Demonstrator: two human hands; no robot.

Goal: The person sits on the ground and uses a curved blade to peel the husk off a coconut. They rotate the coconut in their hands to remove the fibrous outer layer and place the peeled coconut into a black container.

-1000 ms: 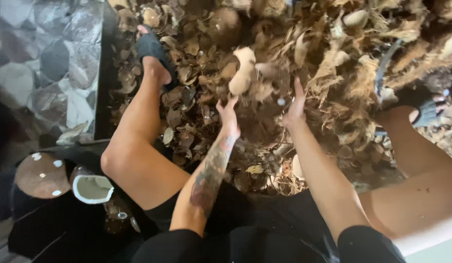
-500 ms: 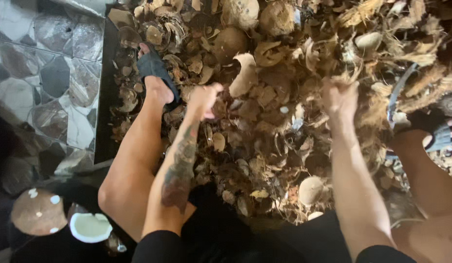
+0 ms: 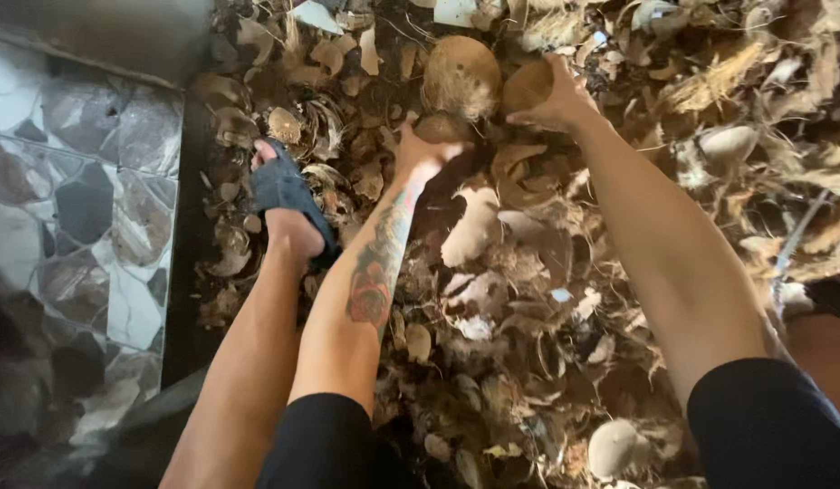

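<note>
Both your hands reach into the husk pile at the top of the frame.

At far left lies the stone-tiled floor (image 3: 67, 208); your sandalled foot (image 3: 288, 204) rests at the pile's edge. Your left hand (image 3: 424, 154) touches a small brown coconut (image 3: 441, 127), grip unclear. Right of it, a large hairy coconut (image 3: 460, 72); your right hand (image 3: 556, 100) clasps a brown shell piece (image 3: 527, 86).

Near the top centre of the frame a whole coconut (image 3: 460, 74) lies on the husk pile (image 3: 565, 299), the left hand (image 3: 424, 149) just below it, the right hand (image 3: 551, 95) at its right, and a sandalled foot (image 3: 288, 204) to the left beside the stone floor (image 3: 71, 226).
</note>
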